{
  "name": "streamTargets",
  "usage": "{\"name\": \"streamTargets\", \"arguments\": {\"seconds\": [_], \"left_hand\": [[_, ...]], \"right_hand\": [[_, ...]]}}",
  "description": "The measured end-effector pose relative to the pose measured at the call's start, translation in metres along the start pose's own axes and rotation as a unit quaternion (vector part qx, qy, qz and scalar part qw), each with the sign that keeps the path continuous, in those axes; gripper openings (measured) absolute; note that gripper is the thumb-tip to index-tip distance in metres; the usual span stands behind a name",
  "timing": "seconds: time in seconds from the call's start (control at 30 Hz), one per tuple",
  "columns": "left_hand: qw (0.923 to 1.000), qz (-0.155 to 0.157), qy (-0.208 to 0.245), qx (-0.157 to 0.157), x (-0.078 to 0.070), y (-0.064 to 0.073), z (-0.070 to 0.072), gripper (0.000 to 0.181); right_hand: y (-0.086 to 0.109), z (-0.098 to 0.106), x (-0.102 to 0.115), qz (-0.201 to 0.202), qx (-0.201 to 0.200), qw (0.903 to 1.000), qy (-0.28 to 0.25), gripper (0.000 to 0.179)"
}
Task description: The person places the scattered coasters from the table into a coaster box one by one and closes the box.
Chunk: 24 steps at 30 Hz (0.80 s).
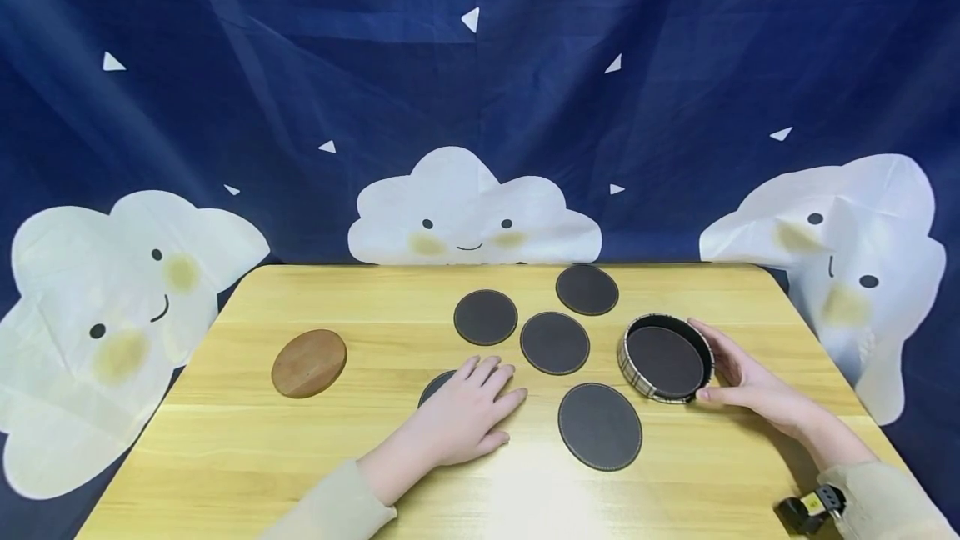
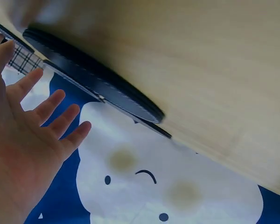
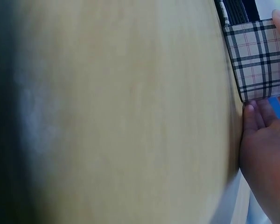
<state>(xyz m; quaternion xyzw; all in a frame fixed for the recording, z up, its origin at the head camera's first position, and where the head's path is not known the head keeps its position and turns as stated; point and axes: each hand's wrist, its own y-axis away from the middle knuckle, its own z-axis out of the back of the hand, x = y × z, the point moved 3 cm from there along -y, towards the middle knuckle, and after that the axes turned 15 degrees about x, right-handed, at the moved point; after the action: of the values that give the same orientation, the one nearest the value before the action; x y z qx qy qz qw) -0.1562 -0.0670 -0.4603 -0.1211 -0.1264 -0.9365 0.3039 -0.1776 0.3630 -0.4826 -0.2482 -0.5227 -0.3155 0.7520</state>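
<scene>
My right hand [image 1: 757, 386] holds the side of a round plaid coaster holder [image 1: 633, 377], thumb at its near side and fingers round the far side. A black coaster [image 1: 663, 361] lies inside it. In the right wrist view, fingertips touch the holder's plaid wall [image 3: 259, 60]. My left hand [image 1: 465, 415] is over the table with its fingers spread, nothing in its grasp. It partly hides one black coaster [image 1: 432, 387]. In the left wrist view the left palm [image 2: 32, 135] faces the camera beside a black coaster [image 2: 93, 77].
More round black coasters with stitched rims lie about the table's middle: one at centre [image 1: 555, 343], one nearer [image 1: 600, 427], one behind left [image 1: 485, 317], one at the far edge [image 1: 587, 290]. A brown disc [image 1: 309, 363] lies at left. A blue cloud-print curtain [image 1: 480, 107] hangs behind.
</scene>
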Motion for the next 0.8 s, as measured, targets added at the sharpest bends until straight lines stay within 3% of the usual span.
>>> {"name": "streamTargets", "arguments": {"seconds": [0.2,0.43,0.8], "left_hand": [[0.9998,0.006,0.015,0.015,0.006,0.008,-0.007,0.061],[0.9969,0.020,0.070,0.032,0.014,0.017,-0.015,0.065],[0.9896,0.011,0.134,0.053,0.023,0.030,-0.022,0.070]], "right_hand": [[0.000,0.000,-0.001,-0.002,0.000,1.0000,0.002,0.099],[-0.001,0.001,0.001,-0.001,0.000,1.0000,0.005,0.099],[-0.001,0.002,0.000,-0.002,-0.001,1.0000,0.007,0.099]]}}
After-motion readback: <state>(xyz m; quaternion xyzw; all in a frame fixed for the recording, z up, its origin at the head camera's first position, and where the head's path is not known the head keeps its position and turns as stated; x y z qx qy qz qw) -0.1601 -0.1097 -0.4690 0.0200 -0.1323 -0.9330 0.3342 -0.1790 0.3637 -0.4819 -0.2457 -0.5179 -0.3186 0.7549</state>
